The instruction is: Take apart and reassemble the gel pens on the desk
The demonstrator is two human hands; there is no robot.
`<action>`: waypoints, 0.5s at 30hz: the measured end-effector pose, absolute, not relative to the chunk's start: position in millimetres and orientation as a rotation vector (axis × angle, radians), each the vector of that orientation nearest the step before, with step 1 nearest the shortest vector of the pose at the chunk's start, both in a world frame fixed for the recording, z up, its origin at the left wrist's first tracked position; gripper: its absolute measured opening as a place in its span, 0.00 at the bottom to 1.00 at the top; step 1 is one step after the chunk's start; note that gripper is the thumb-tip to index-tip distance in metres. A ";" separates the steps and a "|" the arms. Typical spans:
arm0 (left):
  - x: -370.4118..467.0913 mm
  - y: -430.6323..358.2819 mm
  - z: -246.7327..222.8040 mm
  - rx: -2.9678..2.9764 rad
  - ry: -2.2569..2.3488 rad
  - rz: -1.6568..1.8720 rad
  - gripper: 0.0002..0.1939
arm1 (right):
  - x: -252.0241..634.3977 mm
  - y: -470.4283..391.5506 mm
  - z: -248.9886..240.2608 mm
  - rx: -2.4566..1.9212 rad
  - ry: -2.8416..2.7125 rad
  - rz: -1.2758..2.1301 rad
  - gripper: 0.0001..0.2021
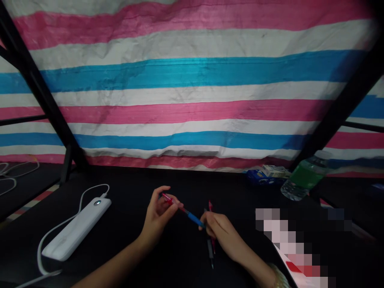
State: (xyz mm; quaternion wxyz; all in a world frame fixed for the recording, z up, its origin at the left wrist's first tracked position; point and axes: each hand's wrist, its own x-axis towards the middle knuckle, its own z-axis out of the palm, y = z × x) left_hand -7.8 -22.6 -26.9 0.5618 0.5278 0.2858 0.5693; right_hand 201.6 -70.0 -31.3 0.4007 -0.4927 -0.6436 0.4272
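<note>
A red-and-blue pen (pixel 192 217) is held aslant over the middle of the black tabletop (pixel 126 196); its red end is pinched between thumb and fingers of the left hand (pixel 159 212), its blue end between those of the right hand (pixel 223 229). A red pen (pixel 211 206) and a dark pen (pixel 210 249) are partly covered by the right hand. Toward the left edge, a white power bank (pixel 76 230) is connected to a cable (pixel 39 250). A green-labelled bottle (pixel 305 176) is placed near the far right corner.
</note>
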 end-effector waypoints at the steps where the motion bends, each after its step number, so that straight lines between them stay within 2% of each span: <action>1: -7.8 -20.5 -26.2 1.190 0.665 1.345 0.25 | 201.6 -69.9 -31.0 -1.235 -1.603 1.072 0.27; 11: -10.5 -11.0 -21.5 1.025 0.672 1.316 0.29 | 204.6 -68.8 -24.1 -1.237 -1.519 0.933 0.24; 15: -10.7 -9.1 -24.0 1.106 0.677 1.290 0.24 | 203.3 -69.9 -21.4 -1.261 -1.523 0.946 0.24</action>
